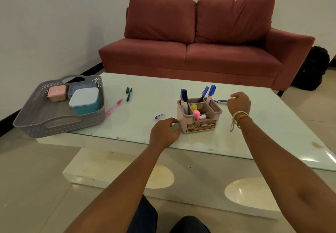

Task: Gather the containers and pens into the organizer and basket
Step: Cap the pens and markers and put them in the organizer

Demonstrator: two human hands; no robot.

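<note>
Steadying the pink desk organizer (199,115) at its near corner, the left hand (164,132) curls loosely, holding nothing; the right hand (238,103) pinches a blue pen (220,101) just behind it, probably to slot in.

Red two-seat sofa (200,40) against white wall (45,14), beige tiled floor (36,187), glass-topped table (254,132).

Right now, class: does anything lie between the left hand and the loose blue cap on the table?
Nothing visible does. The left hand hovers beside the organizer, and the blue cap lies just beyond its fingers on bare glass table. The organizer stands to the right, off that path.
</note>
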